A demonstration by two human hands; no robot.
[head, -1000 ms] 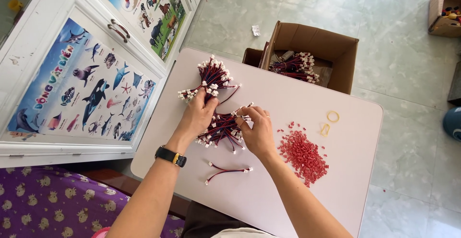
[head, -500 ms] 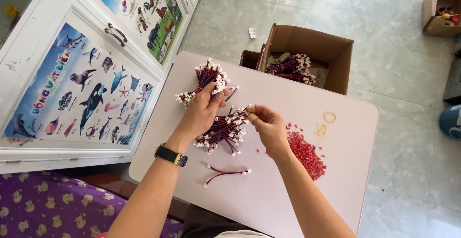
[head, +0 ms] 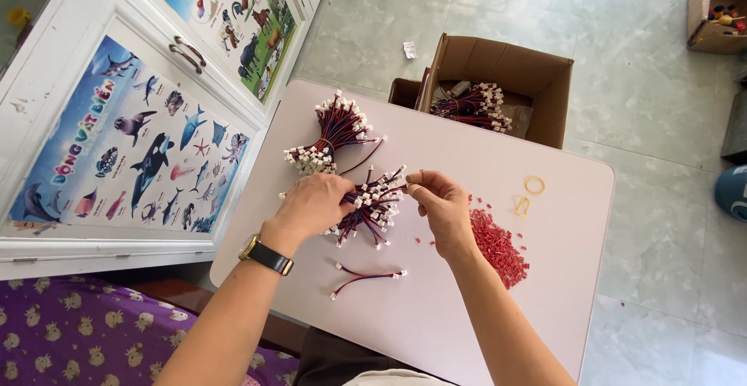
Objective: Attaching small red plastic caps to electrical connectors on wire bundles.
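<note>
While your left hand (head: 311, 205) grips the loose wire bundle (head: 372, 208) at the middle of the table (head: 436, 308), fingers curled around its near-left side, a tied bundle (head: 333, 137) lies just beyond that loose bundle. Two stray wires (head: 366, 277) lie just nearer you than it. Right of the bundle, your right hand (head: 442, 207) pinches one connector at its edge, thumb and forefinger together. Farther right sit red bits (head: 498, 246) and two rubber bands (head: 529, 195).
</note>
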